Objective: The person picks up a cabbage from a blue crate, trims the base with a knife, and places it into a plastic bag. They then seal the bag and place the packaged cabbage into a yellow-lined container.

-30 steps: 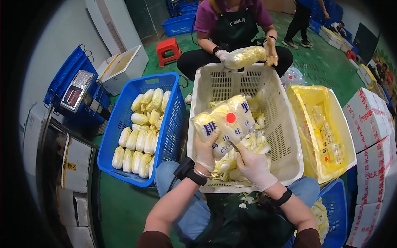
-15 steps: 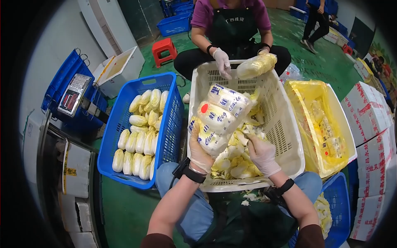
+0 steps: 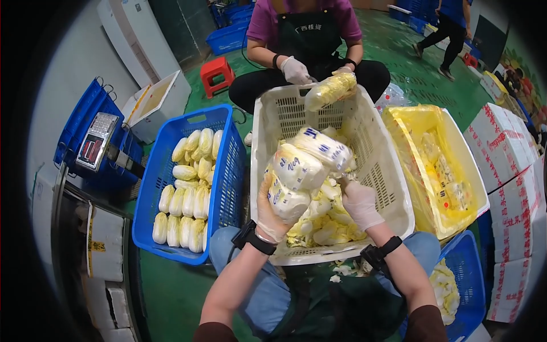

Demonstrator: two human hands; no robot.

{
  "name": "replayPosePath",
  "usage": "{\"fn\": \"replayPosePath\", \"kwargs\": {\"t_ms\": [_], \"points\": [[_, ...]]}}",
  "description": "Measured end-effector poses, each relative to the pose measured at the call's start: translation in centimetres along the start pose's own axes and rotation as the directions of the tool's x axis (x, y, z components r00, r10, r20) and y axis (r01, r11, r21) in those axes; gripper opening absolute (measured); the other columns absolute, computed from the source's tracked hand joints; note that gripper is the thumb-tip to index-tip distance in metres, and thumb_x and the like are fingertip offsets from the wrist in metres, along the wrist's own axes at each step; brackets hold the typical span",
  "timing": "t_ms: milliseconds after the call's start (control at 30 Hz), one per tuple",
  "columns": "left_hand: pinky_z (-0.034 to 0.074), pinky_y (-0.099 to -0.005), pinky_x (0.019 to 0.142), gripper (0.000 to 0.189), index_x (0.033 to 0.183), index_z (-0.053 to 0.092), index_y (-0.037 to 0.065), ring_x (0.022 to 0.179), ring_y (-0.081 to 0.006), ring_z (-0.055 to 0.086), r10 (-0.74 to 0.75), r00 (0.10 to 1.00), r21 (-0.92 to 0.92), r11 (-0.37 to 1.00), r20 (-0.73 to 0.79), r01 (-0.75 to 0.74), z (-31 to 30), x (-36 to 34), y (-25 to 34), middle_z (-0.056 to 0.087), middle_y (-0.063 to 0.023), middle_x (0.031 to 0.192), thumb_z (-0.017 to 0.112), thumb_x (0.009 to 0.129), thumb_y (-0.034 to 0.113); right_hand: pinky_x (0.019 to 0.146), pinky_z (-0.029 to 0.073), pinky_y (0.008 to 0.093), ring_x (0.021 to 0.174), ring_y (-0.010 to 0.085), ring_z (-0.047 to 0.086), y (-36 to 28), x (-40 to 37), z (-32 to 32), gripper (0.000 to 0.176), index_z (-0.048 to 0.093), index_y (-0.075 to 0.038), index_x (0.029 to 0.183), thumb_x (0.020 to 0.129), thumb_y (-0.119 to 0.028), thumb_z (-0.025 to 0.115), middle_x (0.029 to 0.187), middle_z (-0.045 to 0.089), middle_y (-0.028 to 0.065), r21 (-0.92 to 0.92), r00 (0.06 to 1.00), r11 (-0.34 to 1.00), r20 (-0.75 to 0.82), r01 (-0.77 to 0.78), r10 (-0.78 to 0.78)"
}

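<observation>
My left hand (image 3: 270,212), in a thin white glove, grips a clear printed bag of baby napa cabbages (image 3: 299,168) from its lower left side. The bag is tilted, with several plump heads pressing against the plastic. Close to its right side is my gloved right hand (image 3: 362,204), fingers curled together; what they hold, if anything, is hidden. Both hands are over a white slatted crate (image 3: 393,182) with loose cabbage leaves (image 3: 327,219) in the bottom. Across the crate, a person's gloved hands hold another cabbage (image 3: 330,91).
On the left, a blue crate (image 3: 223,188) holds rows of cabbages, with a scale (image 3: 97,137) beyond it. At right stand a foam box with a yellow liner (image 3: 399,142), stacked white boxes (image 3: 510,199) and a blue basket (image 3: 470,285) of leaves. A red stool (image 3: 216,74) stands behind.
The bag has turned and tipped in my left hand, so its red dot no longer shows. My right hand stays beside it. The person opposite has turned the other cabbage; the view has shifted slightly.
</observation>
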State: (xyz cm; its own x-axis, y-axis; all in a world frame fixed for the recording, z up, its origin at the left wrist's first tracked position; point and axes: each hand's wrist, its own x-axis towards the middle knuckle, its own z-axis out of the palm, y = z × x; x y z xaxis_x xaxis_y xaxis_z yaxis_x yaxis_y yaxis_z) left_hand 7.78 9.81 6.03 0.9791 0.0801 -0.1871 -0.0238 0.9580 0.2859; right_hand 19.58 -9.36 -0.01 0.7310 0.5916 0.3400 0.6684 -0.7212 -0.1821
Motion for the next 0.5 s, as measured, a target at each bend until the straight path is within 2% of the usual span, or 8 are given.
{"fn": "replayPosePath", "kwargs": {"t_ms": [67, 200, 233, 300, 333, 400, 433, 500], "points": [[0.051, -0.0442, 0.095, 0.058, 0.137, 0.045, 0.010, 0.115, -0.0302, 0.058, -0.001, 0.999, -0.018, 1.000, 0.034, 0.002, 0.3, -0.1, 0.2, 0.056, -0.0127, 0.130, 0.056, 0.091, 0.045, 0.056, 0.048, 0.0410, 0.066, 0.0276, 0.064, 1.2, -0.4, 2.1, 0.011, 0.061, -0.011, 0.090, 0.082, -0.015, 0.055, 0.070, 0.063, 0.0123, 0.192, 0.989, 0.974, -0.063, -0.120, 0.134], [0.051, -0.0451, 0.095, 0.055, 0.135, 0.045, 0.009, 0.113, -0.0305, 0.059, -0.058, 0.997, 0.002, 0.998, 0.042, 0.058, 1.0, -0.3, -0.3, 0.058, -0.0133, 0.127, 0.055, 0.092, 0.042, 0.060, 0.051, 0.0426, 0.067, 0.0316, 0.065, 0.1, -1.3, -1.1, 0.016, 0.067, -0.010, 0.084, 0.082, -0.023, 0.057, 0.072, 0.065, 0.0129, 0.089, 0.987, 0.985, 0.075, -0.148, 0.142], [0.051, -0.0455, 0.095, 0.054, 0.134, 0.046, 0.008, 0.112, -0.0306, 0.060, -0.088, 0.995, 0.046, 0.995, 0.043, 0.086, 1.0, -0.3, -0.4, 0.059, -0.0134, 0.126, 0.055, 0.092, 0.041, 0.062, 0.052, 0.0430, 0.069, 0.0318, 0.066, 1.3, -2.0, -0.5, 0.017, 0.068, -0.011, 0.084, 0.081, -0.024, 0.057, 0.073, 0.066, 0.0132, -0.047, 0.960, 0.997, 0.273, -0.055, 0.066], [0.051, -0.0461, 0.094, 0.053, 0.134, 0.046, 0.008, 0.110, -0.0303, 0.061, -0.105, 0.994, 0.068, 0.992, -0.033, 0.107, -1.4, 0.5, -1.2, 0.060, -0.0130, 0.124, 0.056, 0.092, 0.040, 0.069, 0.053, 0.0421, 0.077, 0.0308, 0.068, 3.2, -2.4, -0.7, 0.021, 0.070, -0.011, 0.088, 0.079, -0.026, 0.059, 0.079, 0.068, 0.0139, -0.203, 0.783, 0.972, 0.621, 0.116, 0.036], [0.052, -0.0467, 0.093, 0.052, 0.133, 0.046, 0.008, 0.109, -0.0301, 0.062, -0.128, 0.986, 0.088, 0.986, -0.108, 0.138, -2.1, 0.7, -1.7, 0.061, -0.0127, 0.123, 0.056, 0.092, 0.039, 0.069, 0.053, 0.0421, 0.077, 0.0308, 0.068, 3.0, -2.1, -1.8, 0.021, 0.070, -0.011, 0.088, 0.079, -0.026, 0.059, 0.079, 0.068, 0.0139, -0.205, 0.782, 0.971, 0.623, 0.119, 0.036], [0.053, -0.0466, 0.089, 0.048, 0.130, 0.049, 0.009, 0.104, -0.0289, 0.064, -0.134, 0.973, 0.082, 0.985, -0.186, 0.152, -3.5, 0.8, -2.4, 0.063, -0.0118, 0.119, 0.056, 0.092, 0.037, 0.071, 0.053, 0.0423, 0.080, 0.0305, 0.068, 3.0, -1.0, -4.0, 0.023, 0.070, -0.010, 0.089, 0.079, -0.029, 0.061, 0.086, 0.069, 0.0128, -0.130, 0.858, 0.982, 0.479, -0.139, 0.185], [0.054, -0.0463, 0.088, 0.046, 0.129, 0.051, 0.010, 0.103, -0.0282, 0.065, -0.158, 0.964, 0.081, 0.980, -0.213, 0.179, -4.5, 0.9, -2.7, 0.064, -0.0112, 0.117, 0.056, 0.092, 0.037, 0.073, 0.053, 0.0405, 0.085, 0.0302, 0.068, 3.1, -0.7, -4.5, 0.029, 0.069, -0.008, 0.097, 0.080, -0.032, 0.063, 0.093, 0.069, 0.0122, 0.028, 0.922, 0.977, 0.339, -0.211, 0.189], [0.055, -0.0450, 0.083, 0.043, 0.125, 0.055, 0.012, 0.097, -0.0268, 0.066, -0.270, 0.926, 0.028, 0.957, -0.264, 0.287, -5.2, 0.9, -3.2, 0.066, -0.0095, 0.112, 0.055, 0.092, 0.038, 0.078, 0.052, 0.0399, 0.092, 0.0326, 0.065, 2.4, -0.2, -5.7, 0.036, 0.068, -0.009, 0.103, 0.082, -0.037, 0.064, 0.096, 0.068, 0.0164, 0.447, 0.981, 0.874, 0.083, -0.193, 0.174]]}}
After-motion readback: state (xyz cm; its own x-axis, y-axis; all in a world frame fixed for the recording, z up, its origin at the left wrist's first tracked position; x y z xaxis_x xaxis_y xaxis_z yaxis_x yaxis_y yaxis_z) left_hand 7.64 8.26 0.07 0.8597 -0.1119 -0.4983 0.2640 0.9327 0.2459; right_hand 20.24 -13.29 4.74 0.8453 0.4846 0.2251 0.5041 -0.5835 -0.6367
